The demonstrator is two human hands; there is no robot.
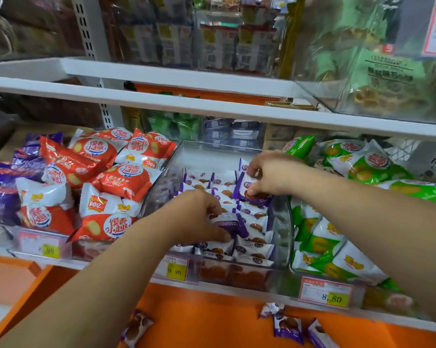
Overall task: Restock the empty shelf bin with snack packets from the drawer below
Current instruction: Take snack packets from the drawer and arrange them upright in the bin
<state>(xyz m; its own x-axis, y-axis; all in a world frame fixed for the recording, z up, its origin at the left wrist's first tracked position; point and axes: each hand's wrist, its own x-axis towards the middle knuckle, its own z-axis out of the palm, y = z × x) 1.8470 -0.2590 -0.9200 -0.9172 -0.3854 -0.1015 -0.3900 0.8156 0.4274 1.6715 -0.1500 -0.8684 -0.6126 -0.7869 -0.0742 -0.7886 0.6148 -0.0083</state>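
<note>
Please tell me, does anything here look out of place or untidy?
Yes. A few purple packets lie loose on the orange surface below the bin, scattered at different angles, one apart at the left. Those in the bin stand in neat rows.

White metal shelf [237, 288] carries clear plastic bins side by side. Left clear bin [36, 243]: red-and-white snack bags [106, 172]. Middle clear bin [282, 229]: small purple-and-white snack packets [252, 219], in rows. Right: green-and-white snack bags [362, 169]. Yellow-and-white price tags [176, 268] along front edge. Orange ledge [211, 317] beneath: several loose purple packets [287, 325].
</note>
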